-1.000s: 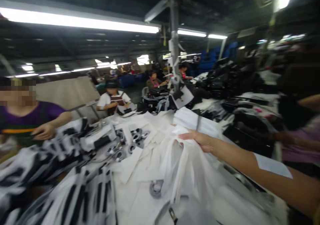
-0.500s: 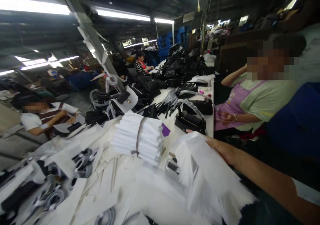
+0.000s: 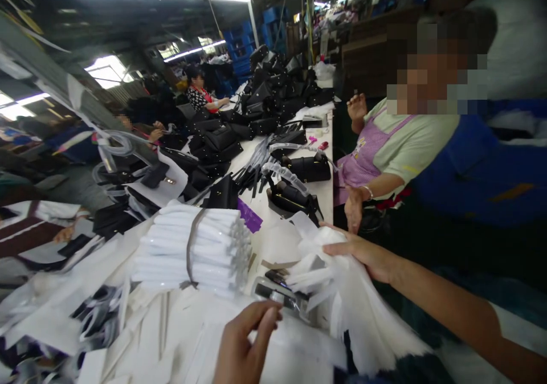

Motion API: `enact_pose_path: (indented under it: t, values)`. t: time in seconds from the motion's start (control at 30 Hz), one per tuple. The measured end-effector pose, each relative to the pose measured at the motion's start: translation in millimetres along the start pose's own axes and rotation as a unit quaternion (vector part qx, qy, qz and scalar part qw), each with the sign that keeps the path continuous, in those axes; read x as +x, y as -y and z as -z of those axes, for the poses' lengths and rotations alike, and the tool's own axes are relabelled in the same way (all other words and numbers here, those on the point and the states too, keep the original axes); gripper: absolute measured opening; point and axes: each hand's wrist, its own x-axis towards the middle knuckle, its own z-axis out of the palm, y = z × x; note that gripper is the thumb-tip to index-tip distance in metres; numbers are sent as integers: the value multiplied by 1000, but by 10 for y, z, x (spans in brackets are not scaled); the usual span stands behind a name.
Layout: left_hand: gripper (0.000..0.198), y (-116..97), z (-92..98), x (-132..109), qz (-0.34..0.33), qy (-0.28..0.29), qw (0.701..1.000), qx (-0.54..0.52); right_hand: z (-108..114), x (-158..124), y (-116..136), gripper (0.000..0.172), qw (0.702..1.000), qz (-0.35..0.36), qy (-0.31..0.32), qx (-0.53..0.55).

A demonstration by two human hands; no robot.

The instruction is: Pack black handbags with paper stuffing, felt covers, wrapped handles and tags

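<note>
My right hand (image 3: 365, 254) reaches in from the right and grips a bunch of thin white sheets (image 3: 354, 310) that hang over the table's near edge. My left hand (image 3: 243, 347) rises at the bottom middle with fingers pinched together near a small clear-wrapped packet (image 3: 280, 294); whether it holds anything is unclear. A strapped bundle of white folded pieces (image 3: 192, 247) lies on the white table (image 3: 273, 241) just left of both hands.
Loose white sheets and black-and-white pieces (image 3: 98, 315) cover the table's left side. Black handbags (image 3: 265, 110) are piled further along. A seated person in a purple apron (image 3: 384, 156) works at the right; other people (image 3: 200, 93) sit at the left and far back.
The view has swung right along the table. My right hand has carried the white sheets from the table's middle to its near right edge. My left hand has come into view.
</note>
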Motion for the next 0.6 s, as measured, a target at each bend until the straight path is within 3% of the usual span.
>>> enact_pose_path:
  t: [0.03, 0.17, 0.3, 0.47, 0.53, 0.6]
  values:
    - [47, -73, -177, 202, -29, 82, 995, -51, 7, -18, -9, 109, 1000, 6, 0, -9]
    - [57, -370, -738, 849, -52, 148, 984, -88, 82, -69, 10, 113, 998, 37, -14, -51]
    - [67, -486, -1006, 1041, -14, 222, 971, -83, 201, -103, 70, 115, 995, 74, -54, -43]
    - [91, -481, -1318, 1192, 22, 284, 951, -123, 288, -103, 118, 114, 994, 87, -56, -24]
    - [98, -496, -1463, 1301, 72, 318, 915, -239, 328, -69, 115, 119, 994, 90, -59, -34]
    - [94, -534, -1610, 1409, 143, 349, 822, -426, 393, -12, 90, 125, 992, 102, -64, -49]
